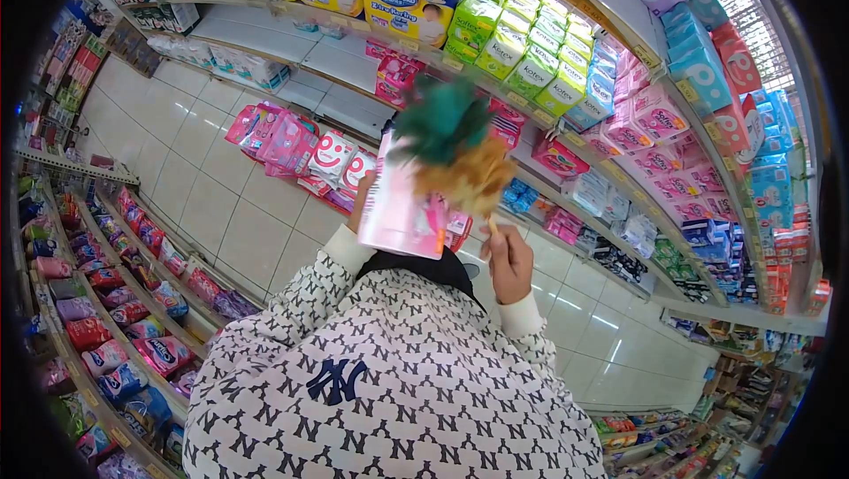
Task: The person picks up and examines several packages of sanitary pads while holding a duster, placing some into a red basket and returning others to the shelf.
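In the head view, before the chest, the left hand (pixel 362 199) grips the left edge of a pink pack (pixel 398 209), its fingers mostly hidden behind it. The pack's long axis points away from the body. The right hand (pixel 510 264), just beside the pack, is fisted around the stick of a feather duster (pixel 453 147), whose head overlaps the pack's top. Shelves (pixel 340 59) stand beyond, and open floor (pixel 221 196) lies to the left.
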